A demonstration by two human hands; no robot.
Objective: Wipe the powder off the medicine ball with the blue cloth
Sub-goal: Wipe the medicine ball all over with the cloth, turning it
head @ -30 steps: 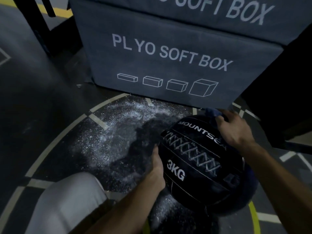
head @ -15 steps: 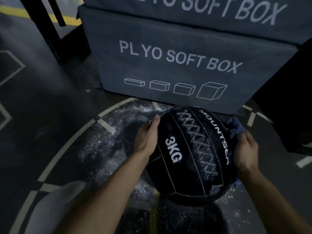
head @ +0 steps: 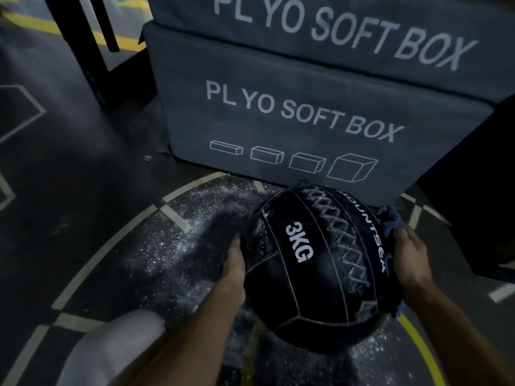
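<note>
Holding: both hands clasp the black medicine ball [head: 315, 268] from opposite sides, just in front of the lower plyo soft box [head: 301, 118].
Medicine ball: it sits low over the floor [head: 69, 190], near the base of the lower plyo soft box, with "3KG" facing up and the laced seam running to the right of that print; "MOUNTSEA" curves along its right side.
Left hand [head: 235, 263]: pressed flat to the ball's left side, fingers spread along the curve and holding the ball; only the thumb edge and back of the hand show.
Right hand [head: 409, 257]: on the ball's right side, fingers closed on the blue cloth [head: 390, 221], pinning it against the ball.
Blue cloth: bunched between the right hand and the ball; one tuft shows above the hand, another small scrap below the ball's right edge.
Powder [head: 178, 246]: scattered white on the floor to the left of the ball and under it; small white patches cling near the ball's upper left seam and lower right panel.
Change: compared with half a second ago, the ball has turned a little, so "3KG" lies nearer its middle, and the left hand sits lower on its side. A second ago the right hand was on top of the ball; it now grips the right flank.
Knee [head: 111, 346]: pale cloth at bottom left, well clear of the ball.
</note>
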